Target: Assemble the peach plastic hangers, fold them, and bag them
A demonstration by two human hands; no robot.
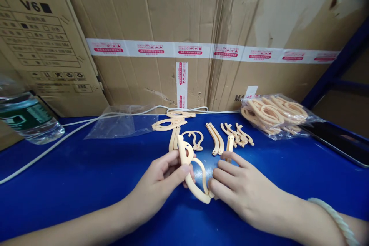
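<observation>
My left hand (170,171) is closed around a beige plastic folding hanger part (196,190), thumb in front and fingers behind. The part is a long curved arm, tilted, with a rounded loop and a thin curved hook beside it. My right hand (239,184) is curled at the lower end of that part. A straight slotted hanger arm (230,144) rises from behind its index finger. The right fingertips and what lies under them are partly hidden. Just beyond the hands lie a pair of hanger arms (215,138) and a loose hook (198,147).
Several small hooks (238,136) and flat oval hanger pieces (168,123) lie on the blue table (95,184). A bag of hanger parts (273,115), a phone (343,144), an empty clear bag (115,125), a white cable (37,157) and a water bottle (27,115) surround them. Cardboard (158,80) stands behind.
</observation>
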